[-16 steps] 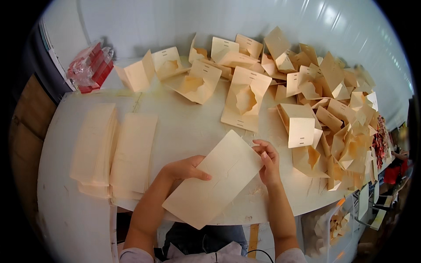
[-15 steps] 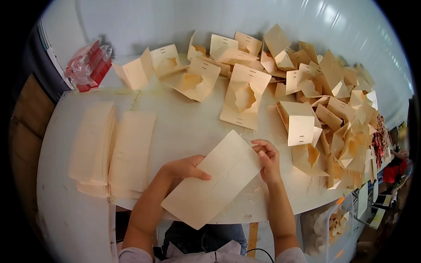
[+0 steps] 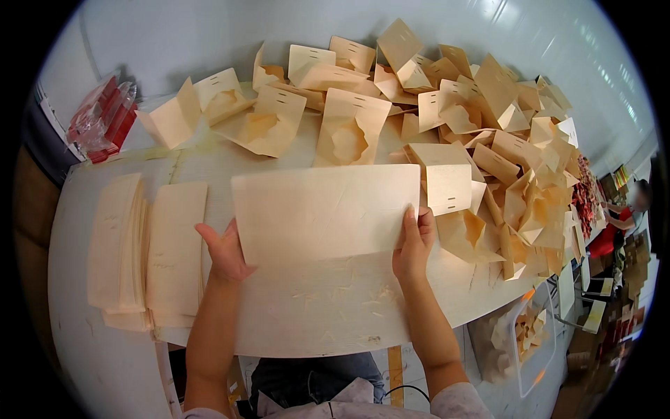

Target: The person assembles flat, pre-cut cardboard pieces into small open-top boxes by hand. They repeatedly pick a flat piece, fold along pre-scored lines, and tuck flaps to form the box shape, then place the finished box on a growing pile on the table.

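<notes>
A blank cream rectangular card sheet (image 3: 324, 209) is held above the table, its long side running left to right. My right hand (image 3: 413, 244) grips the sheet's right end, with the thumb on the near face and some fingers behind. My left hand (image 3: 229, 255) is at the sheet's left end, its thumb stretched away from the edge and the palm next to it; part of its fingers is hard to make out. Left of that hand stand two upright-looking stacks of similar cream sheets, one outer stack (image 3: 112, 244) and one inner stack (image 3: 176, 255).
Folded cream cards with ragged cut-out openings (image 3: 349, 136) lie across the back and pile up at the right (image 3: 520, 181). A red plastic-wrapped pack (image 3: 105, 122) sits back left. Thin scraps (image 3: 342, 290) litter the table. Below right is a clear bin (image 3: 499, 346); another person (image 3: 621, 220) is far right.
The sheet has turned from slanted to level and moved farther from me. My left hand's thumb has come off its face and now points outward. The view has shifted slightly.
</notes>
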{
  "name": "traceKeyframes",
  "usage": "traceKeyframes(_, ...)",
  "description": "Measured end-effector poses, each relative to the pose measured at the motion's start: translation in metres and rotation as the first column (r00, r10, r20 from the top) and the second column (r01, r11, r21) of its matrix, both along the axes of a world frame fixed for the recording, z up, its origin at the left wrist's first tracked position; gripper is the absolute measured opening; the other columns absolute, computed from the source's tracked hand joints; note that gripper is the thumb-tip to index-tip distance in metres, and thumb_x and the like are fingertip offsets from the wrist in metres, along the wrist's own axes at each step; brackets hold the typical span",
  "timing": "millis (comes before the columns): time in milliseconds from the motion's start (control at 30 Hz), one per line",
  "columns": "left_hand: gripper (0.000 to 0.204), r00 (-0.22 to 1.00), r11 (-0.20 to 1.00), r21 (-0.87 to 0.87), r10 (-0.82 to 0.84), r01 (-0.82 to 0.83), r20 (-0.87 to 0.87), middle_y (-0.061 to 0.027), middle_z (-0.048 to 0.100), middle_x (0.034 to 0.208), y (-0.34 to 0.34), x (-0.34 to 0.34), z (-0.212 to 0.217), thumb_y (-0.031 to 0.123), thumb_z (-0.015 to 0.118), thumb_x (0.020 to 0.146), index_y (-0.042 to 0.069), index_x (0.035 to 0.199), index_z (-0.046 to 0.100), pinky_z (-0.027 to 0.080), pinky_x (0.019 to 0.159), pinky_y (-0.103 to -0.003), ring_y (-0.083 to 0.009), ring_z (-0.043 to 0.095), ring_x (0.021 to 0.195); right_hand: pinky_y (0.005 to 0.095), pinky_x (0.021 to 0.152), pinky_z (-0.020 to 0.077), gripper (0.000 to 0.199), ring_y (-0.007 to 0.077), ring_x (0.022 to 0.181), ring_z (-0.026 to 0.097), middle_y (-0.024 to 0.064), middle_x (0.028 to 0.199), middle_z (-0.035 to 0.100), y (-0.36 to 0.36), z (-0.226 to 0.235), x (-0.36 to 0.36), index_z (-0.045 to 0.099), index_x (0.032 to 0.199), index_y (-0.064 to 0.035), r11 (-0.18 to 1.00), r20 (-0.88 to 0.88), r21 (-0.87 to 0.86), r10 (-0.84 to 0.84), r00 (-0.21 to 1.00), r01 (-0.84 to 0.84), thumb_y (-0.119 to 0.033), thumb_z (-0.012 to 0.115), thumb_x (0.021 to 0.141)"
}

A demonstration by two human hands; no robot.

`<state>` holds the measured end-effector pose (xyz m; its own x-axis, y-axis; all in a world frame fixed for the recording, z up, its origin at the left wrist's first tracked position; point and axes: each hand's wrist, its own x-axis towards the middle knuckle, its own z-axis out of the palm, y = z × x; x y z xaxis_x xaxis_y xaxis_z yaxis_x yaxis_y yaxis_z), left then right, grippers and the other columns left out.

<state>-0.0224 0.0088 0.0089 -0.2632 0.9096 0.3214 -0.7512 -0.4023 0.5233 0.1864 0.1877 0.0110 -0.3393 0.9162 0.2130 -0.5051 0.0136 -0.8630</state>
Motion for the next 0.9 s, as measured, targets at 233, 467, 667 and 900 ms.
traceKeyframes(233,0.042,0.902,0.743,-0.524,0.265,-0.416,-0.34,-0.0091,0.057,0.106,0.002,0.002,0.009,0.015,0.06,0.081,0.002,0.117,0.045,0.046,0.082,-0.035,-0.0198,0.056,0.096,0.0183,0.073,0.0398,0.022,0.0051,0.083,0.049,0.0001,0.086,0.055,0.0,0.023,0.002,0.051,0.105,-0.0043,0.996,0.101,0.086,0.017,0.995,-0.025,0.0,0.052,0.084)
traceKeyframes(467,0.037,0.886,0.715,-0.528,0.325,-0.459,-0.33,-0.0091,0.058,0.104,0.001,-0.009,0.004,0.011,0.059,0.081,0.0,0.114,0.047,0.049,0.077,-0.035,-0.0209,0.058,0.092,0.0175,0.047,0.0357,0.028,0.003,0.062,0.047,0.0002,0.089,0.056,0.013,0.016,0.015,0.059,0.102,0.0004,0.976,0.28,0.142,0.121,0.952,-0.166,0.009,0.059,0.076)
traceKeyframes(667,0.04,0.913,0.734,-0.547,0.277,-0.401,-0.299,-0.0108,0.057,0.105,-0.001,-0.015,0.011,0.01,0.059,0.08,-0.001,0.117,0.045,0.049,0.079,-0.035,-0.0227,0.058,0.094,0.0185,0.065,0.0454,0.039,0.0071,0.074,0.055,0.0024,0.095,0.059,0.016,0.013,0.016,0.059,0.106,0.0001,0.959,0.157,0.142,0.223,0.962,-0.245,0.013,0.064,0.07)
traceKeyframes(900,0.043,0.913,0.744,-0.537,0.26,-0.397,-0.314,-0.0116,0.056,0.107,-0.004,-0.02,0.011,0.011,0.059,0.081,-0.001,0.119,0.042,0.049,0.08,-0.036,-0.0231,0.057,0.095,0.0184,0.068,0.0457,0.041,0.0053,0.078,0.052,0.0003,0.085,0.058,0.017,0.01,0.021,0.059,0.106,0.0,0.95,0.265,0.17,0.212,0.941,-0.261,0.012,0.066,0.068)
